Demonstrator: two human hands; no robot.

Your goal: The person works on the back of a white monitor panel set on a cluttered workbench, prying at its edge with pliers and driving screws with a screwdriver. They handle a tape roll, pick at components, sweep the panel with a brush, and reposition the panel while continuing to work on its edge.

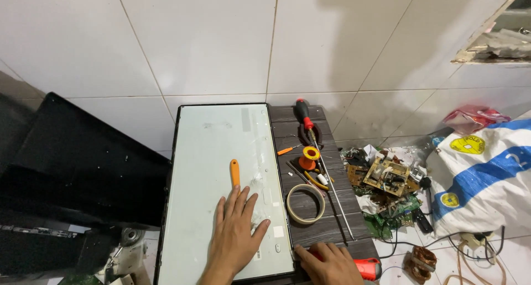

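My left hand [237, 229] lies flat, fingers apart, on a pale display panel [210, 152] that rests on a dark wooden table [326, 224]. Just beyond its fingertips lies a small orange pry tool [235, 172]. My right hand [327, 263] sits at the table's near edge, fingers curled over a red and black tool [368, 268]; how firmly it grips is unclear. A tape roll [305, 204] lies between the hands, on the table.
An orange spool [310, 158], a red-handled screwdriver [305, 116], a long metal rod [337, 196] and small pliers lie on the table. Circuit boards [387, 177] and a white and blue sack [487, 174] litter the floor at right. A black monitor shell [72, 163] leans at left.
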